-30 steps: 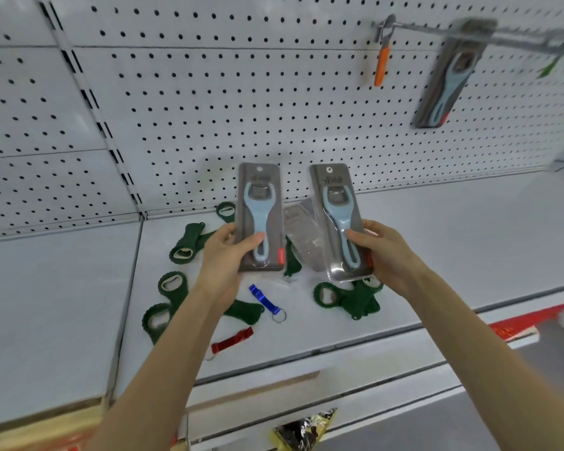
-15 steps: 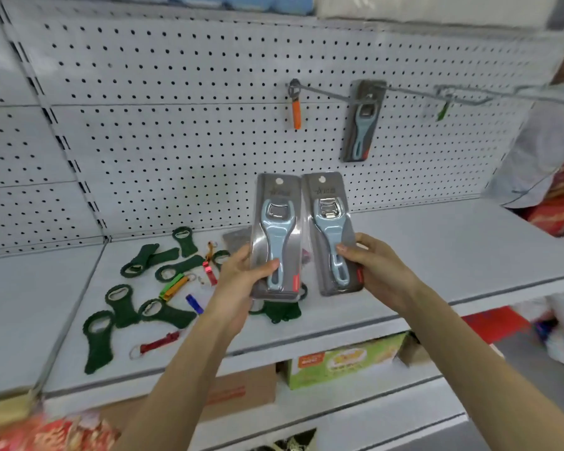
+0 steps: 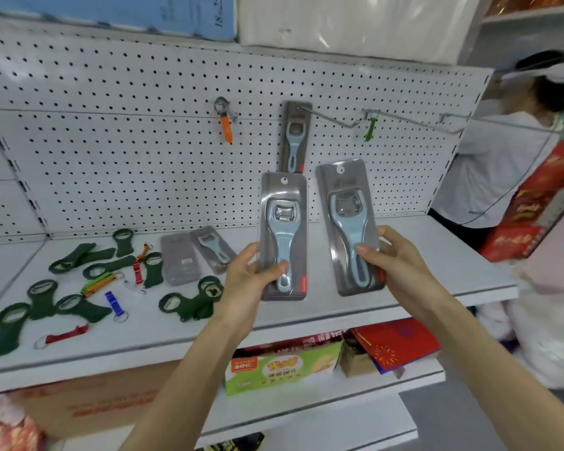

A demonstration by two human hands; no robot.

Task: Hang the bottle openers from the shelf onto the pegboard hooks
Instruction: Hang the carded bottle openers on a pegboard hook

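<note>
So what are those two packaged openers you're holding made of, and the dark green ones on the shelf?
The left packaged opener and right packaged opener: pale blue handles, likely matte plastic; shiny heads glint like metal; grey card under glossy clear blister. The green openers: dull, no shine, perhaps rubber or soft plastic.

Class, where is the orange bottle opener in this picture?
In the head view, the orange bottle opener hangs on the pegboard, above the shelf and left of the hanging packaged blue opener.
</note>
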